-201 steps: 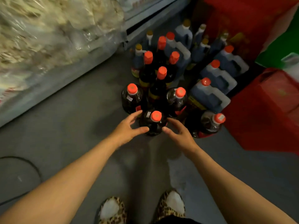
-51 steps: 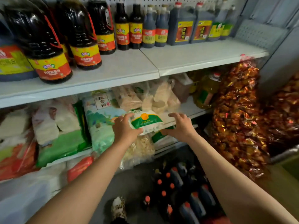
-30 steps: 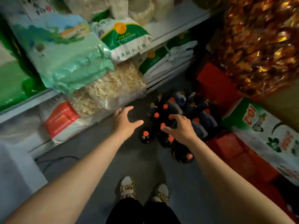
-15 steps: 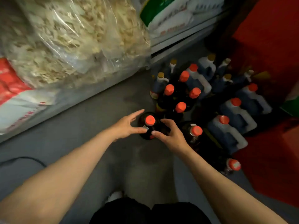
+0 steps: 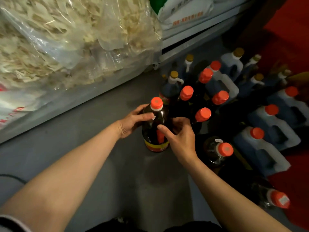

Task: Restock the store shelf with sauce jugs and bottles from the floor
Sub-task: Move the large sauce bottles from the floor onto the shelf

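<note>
A person bends over a grey concrete floor and holds a dark glass sauce bottle with an orange-red screw cap between both hands. The left hand wraps the bottle's shoulder from the left, its thumb laid across the front just under the neck and the fingers curled round the far side. The right hand clasps the body from the right, the thumb pressed across the dark glass above the yellow and red label band, the other fingers curled behind. The bottle stands upright at the near left edge of a cluster of containers on the floor; whether its base touches the floor or is just lifted cannot be told. Just behind it and to the right stand more dark bottles with orange-red caps, close together. Farther right sit blue-tinted plastic jugs with moulded handles and orange-red caps, in a row running back, and behind those are smaller jugs with gold caps. Another dark bottle stands beside the right wrist, and one more near the right forearm. To the left, a clear plastic bag of pale dried strips bulges over the edge of the grey metal bottom shelf, where a white sack with red print lies. A red surface fills the far right.
</note>
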{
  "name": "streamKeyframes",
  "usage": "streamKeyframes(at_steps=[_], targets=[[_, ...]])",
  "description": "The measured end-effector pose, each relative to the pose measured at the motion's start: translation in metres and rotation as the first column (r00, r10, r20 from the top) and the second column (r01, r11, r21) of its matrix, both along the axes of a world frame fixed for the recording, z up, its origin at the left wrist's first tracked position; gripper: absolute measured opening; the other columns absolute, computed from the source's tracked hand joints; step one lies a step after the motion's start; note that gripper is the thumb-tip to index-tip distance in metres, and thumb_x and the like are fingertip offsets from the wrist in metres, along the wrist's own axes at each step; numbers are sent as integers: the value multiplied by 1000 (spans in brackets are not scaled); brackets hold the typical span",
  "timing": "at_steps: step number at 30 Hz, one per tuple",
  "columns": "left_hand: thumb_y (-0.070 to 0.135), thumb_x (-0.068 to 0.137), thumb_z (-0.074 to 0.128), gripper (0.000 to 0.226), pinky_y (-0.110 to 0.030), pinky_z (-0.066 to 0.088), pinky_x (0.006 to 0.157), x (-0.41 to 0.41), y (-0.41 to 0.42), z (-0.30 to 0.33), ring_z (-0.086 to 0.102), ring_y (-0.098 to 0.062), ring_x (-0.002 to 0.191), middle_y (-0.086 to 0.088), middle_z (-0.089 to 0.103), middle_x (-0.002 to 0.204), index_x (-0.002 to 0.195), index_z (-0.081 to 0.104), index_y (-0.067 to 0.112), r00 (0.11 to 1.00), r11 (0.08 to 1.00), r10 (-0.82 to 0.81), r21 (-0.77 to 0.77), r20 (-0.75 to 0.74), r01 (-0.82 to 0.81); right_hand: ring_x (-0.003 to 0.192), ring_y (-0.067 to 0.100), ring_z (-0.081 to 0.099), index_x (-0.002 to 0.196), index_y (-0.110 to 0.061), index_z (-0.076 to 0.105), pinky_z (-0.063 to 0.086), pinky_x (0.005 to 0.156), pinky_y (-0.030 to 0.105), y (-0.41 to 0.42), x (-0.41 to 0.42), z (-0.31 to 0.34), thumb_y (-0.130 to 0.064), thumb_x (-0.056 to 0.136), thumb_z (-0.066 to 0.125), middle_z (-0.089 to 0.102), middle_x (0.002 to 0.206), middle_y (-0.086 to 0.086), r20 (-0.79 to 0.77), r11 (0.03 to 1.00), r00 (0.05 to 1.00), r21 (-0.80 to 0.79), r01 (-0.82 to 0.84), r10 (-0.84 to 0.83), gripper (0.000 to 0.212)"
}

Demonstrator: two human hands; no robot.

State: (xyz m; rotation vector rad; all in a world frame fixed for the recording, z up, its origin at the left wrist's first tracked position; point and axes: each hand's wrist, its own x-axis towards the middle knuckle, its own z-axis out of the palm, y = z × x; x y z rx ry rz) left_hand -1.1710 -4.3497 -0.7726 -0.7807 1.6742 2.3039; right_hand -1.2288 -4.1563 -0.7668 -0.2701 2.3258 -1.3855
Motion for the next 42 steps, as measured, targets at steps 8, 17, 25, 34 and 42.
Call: streamKeyframes(at_steps=[8,17,25,34,42], targets=[[71,46,86,109,-43,39,114,-7,4,-12,56,-23,128,-7,64,132,136,52,20,989,989,145,22,-27,-144,137,-4,38,82,-27,76,37,118,38,-15,5,-3,-44,88,74,45,152,-15,133,993,988,-96,-65,77,18],[45,54,89,90,-32,45,102,16,-5,-6,62,-15,116,2,70,120,135,55,24,996,982,81,171,-24,-76,100,10,67,70,-19,69,51,96,38,-32,-1,-2,-40,91,71,72,104,0,219,970,967,-232,-80,132,29],[64,33,94,107,-41,47,100,73,15,84,61,-14,114,5,66,119,123,53,24,967,975,169,109,190,-192,71,11,68,76,-3,63,55,66,22,-12,22,106,-28,96,68,69,73,2,509,983,852,-181,-33,123,32],[49,37,99,103,-44,51,95,113,50,273,65,-22,115,1,71,123,129,56,33,973,946,163,253,162,-201,103,34,73,106,7,69,58,96,46,2,39,305,-52,83,71,75,106,22,655,992,748,-123,-33,106,64],[44,53,86,59,-51,45,107,126,51,463,68,-26,109,-4,76,108,107,71,25,949,954,291,41,121,-298,97,20,75,117,0,65,62,79,30,0,57,487,-34,103,51,76,106,14,578,967,781,-216,-132,236,40]])
